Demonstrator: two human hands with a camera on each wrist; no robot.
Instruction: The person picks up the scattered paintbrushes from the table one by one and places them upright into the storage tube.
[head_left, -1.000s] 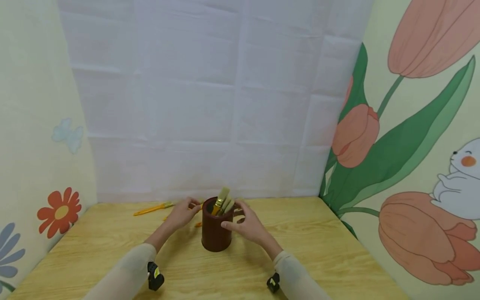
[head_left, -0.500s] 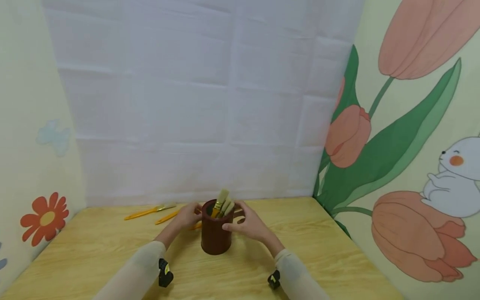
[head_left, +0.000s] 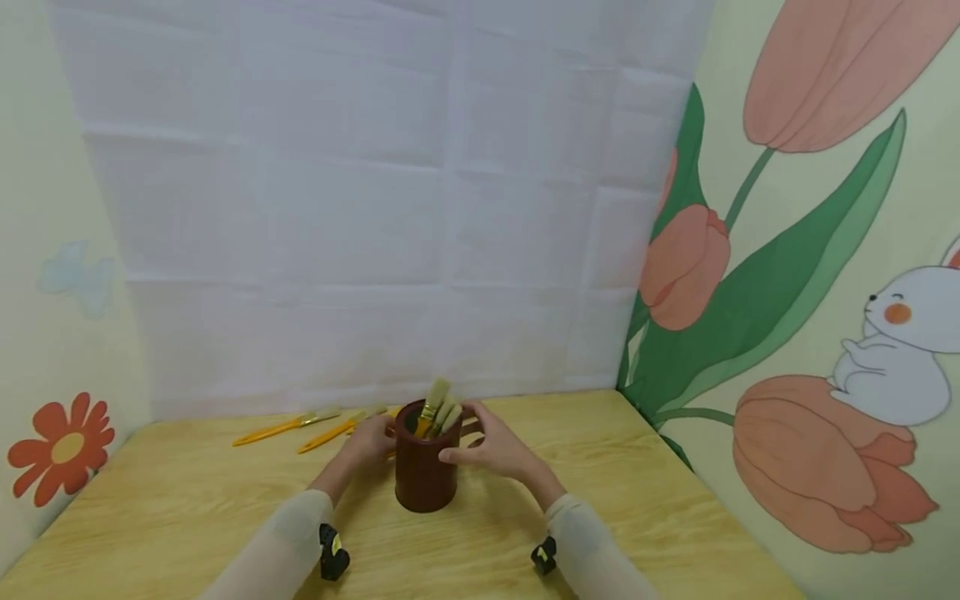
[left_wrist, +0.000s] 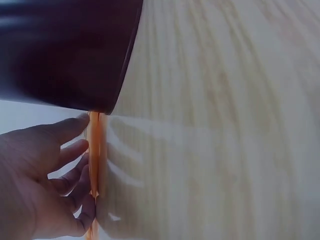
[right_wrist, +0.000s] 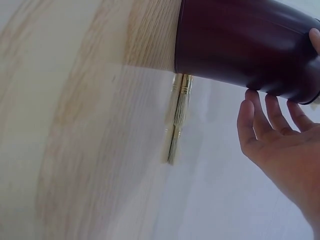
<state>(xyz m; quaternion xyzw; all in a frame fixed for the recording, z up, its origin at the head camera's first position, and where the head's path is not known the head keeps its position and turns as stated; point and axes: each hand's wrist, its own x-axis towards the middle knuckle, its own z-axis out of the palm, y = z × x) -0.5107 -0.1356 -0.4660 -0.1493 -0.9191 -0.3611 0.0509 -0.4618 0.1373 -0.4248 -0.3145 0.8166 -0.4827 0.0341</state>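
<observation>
In the head view, a dark red cylindrical cup (head_left: 425,479) stands upright, with several paintbrushes (head_left: 438,412) in it, bristles up. My right hand (head_left: 498,446) holds the cup from its right, thumb on the near side. The right wrist view shows its fingertips (right_wrist: 272,102) touching the cup's wall. My left hand (head_left: 364,444) is at the cup's left, its fingertips partly hidden in the head view. In the left wrist view, loosely bent fingers (left_wrist: 75,172) touch an orange brush handle (left_wrist: 94,160) beside the cup; whether they grip it is unclear.
More paintbrushes with orange handles (head_left: 272,432) lie on the wood-grain table (head_left: 187,508), left of the cup. Brush bristles (right_wrist: 175,117) appear beyond the cup in the right wrist view. A white sheet (head_left: 300,208) hangs behind; patterned walls flank both sides.
My left hand has moved right, closer to the cup, uncovering more of the brushes on the table. The head view has turned slightly right. My right hand stays at the cup.
</observation>
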